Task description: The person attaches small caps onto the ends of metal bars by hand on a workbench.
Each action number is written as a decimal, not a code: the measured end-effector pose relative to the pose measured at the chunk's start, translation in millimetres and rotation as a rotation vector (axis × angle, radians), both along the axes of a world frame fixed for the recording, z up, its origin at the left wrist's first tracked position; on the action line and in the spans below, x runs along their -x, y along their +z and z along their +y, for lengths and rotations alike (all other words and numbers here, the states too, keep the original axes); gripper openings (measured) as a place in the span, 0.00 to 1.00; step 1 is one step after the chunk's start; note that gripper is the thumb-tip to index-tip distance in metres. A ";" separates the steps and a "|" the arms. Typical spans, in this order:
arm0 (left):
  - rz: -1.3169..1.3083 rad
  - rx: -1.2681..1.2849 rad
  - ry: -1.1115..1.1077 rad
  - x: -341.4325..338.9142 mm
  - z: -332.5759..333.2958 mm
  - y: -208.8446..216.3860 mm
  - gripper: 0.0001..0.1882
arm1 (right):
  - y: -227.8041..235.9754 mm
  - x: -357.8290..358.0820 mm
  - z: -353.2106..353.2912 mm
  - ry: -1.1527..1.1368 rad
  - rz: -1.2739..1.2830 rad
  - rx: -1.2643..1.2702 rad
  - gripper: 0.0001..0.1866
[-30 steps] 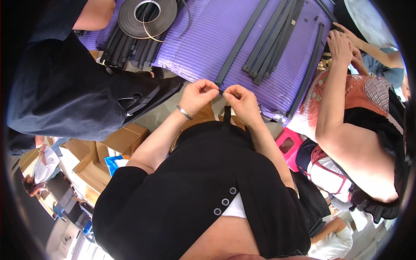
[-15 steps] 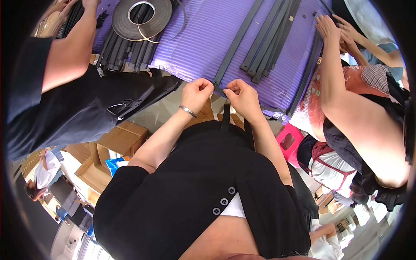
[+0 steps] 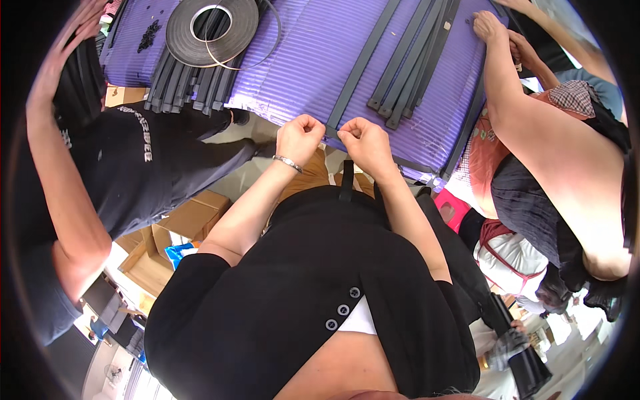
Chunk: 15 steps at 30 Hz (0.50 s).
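A long flat dark grey strip (image 3: 361, 70) runs from the far side of the purple ribbed sheet (image 3: 293, 73) to its near edge. My left hand (image 3: 300, 142) is closed in a pinch at the left side of the strip's near end. From the other side, my right hand (image 3: 369, 148) pinches the same end. Thumbs and fingertips almost meet there and partly cover it. Several similar strips (image 3: 407, 70) lie in a loose fan to the right of it.
A large roll of narrow tape (image 3: 247, 37) rests on a stack of dark strips (image 3: 187, 90) at left. Small black pieces (image 3: 148, 37) lie beyond. Co-workers stand at both sides; the left one holds a black bundle (image 3: 80, 83). Cardboard boxes (image 3: 193, 217) stand behind at left.
My fingertips have drawn closer together around the strip's near end. The left co-worker has turned and lifted a black bundle. At lower right, a gloved hand with dark pieces has come into view.
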State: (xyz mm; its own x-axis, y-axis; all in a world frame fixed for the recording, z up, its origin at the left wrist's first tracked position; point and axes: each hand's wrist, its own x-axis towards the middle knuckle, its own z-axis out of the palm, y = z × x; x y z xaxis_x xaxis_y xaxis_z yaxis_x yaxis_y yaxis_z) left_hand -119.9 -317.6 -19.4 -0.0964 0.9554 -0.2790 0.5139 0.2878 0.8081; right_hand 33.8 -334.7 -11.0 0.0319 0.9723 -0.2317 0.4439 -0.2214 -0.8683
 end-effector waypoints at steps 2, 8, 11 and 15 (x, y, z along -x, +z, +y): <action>0.023 0.004 0.001 -0.7 0.0 2.4 0.09 | -1.3 0.1 0.5 -0.007 0.025 0.022 0.07; 0.043 0.016 0.000 -1.7 0.9 5.5 0.09 | -3.4 0.2 0.1 -0.019 0.050 0.035 0.07; 0.039 0.013 -0.003 -0.6 1.3 1.9 0.09 | -0.2 0.9 -0.2 -0.017 0.043 0.017 0.07; 0.098 -0.001 -0.012 -1.9 2.0 -0.3 0.09 | -0.5 1.4 -0.3 -0.025 0.044 0.037 0.07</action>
State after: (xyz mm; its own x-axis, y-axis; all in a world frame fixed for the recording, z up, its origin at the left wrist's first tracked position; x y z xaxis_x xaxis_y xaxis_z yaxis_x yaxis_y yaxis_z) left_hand -118.0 -315.6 -19.7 -0.1119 0.9568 -0.2683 0.5936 0.2809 0.7541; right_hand 32.4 -335.0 -11.5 0.0451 0.9620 -0.2692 0.3990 -0.2644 -0.8780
